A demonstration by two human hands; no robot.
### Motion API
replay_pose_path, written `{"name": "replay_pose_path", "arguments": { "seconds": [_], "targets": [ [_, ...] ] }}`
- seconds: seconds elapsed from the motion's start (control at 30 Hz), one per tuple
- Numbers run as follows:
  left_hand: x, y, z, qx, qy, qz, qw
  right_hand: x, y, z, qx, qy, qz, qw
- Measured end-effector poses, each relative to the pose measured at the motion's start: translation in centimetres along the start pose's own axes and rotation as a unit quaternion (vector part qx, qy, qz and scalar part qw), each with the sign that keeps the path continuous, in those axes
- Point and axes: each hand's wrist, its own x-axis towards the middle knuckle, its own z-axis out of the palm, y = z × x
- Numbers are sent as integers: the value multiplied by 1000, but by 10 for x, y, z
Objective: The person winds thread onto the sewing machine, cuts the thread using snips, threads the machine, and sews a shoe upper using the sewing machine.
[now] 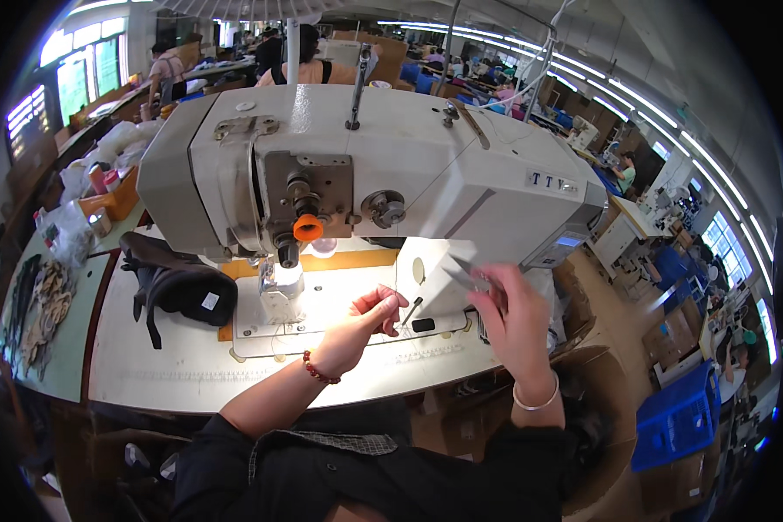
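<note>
Head view looks down on a white industrial sewing machine (383, 165) standing on a pale work table (191, 365). In front of the machine's base, the left hand (361, 326) has its thumb and forefinger pinched together on a fine thread (396, 270) that runs up toward the machine's head; the other fingers are curled in. A red bead bracelet (318, 371) sits on that wrist. Just right of the left hand and in front of the machine's right end, the right hand (518, 322) is raised with fingers closed round small metal snips (465, 274), whose blades point left toward the thread; a silver bangle (535, 402) circles the wrist. Between the two hands, a small dark tool (411, 311) lies on the machine bed, near a black oval button (423, 325).

Left of the machine's needle end, a bundle of black fabric (178, 287) lies on the table. Further left of the machine, an orange tray (117, 200) holds small bottles and odds, though their kind is too small to tell, and clear plastic bags (65, 230) sit beside it. Below and right of the machine, a blue plastic crate (679, 418) stands on the floor; its contents cannot be made out. An open cardboard box (605, 409) stands between that crate and the table.
</note>
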Motion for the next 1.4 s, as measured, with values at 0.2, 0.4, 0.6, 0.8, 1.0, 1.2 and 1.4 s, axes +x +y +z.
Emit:
{"name": "replay_pose_path", "arguments": {
  "seconds": [0.2, 0.4, 0.6, 0.8, 1.0, 1.2, 1.4],
  "targets": [
    [0, 1, 19, -18, -25, -32, 999, 42, -35, -4, -126, 50, -166, 977],
    [7, -2, 8, -21, -47, -19, 998, 45, -55, -14, -135, 46, -195, 970],
    [9, -2, 11, -31, -64, -14, 997, 85, -40, 8, -113, 81, -327, 935],
    [10, 1, -7, -6, -28, -27, 999, 100, -29, 13, -141, 93, -406, 898],
    [15, -2, -4, -4, -41, -27, 999, 94, -30, 7, -100, 136, -396, 903],
    [14, -2, -8, -4, -23, -18, 1000, 117, -29, -17, 130, 212, -166, 954],
    [16, -4, 1, -5, -36, -20, 999, 151, -23, -38, 68, 63, -99, 991]
  ]
}}
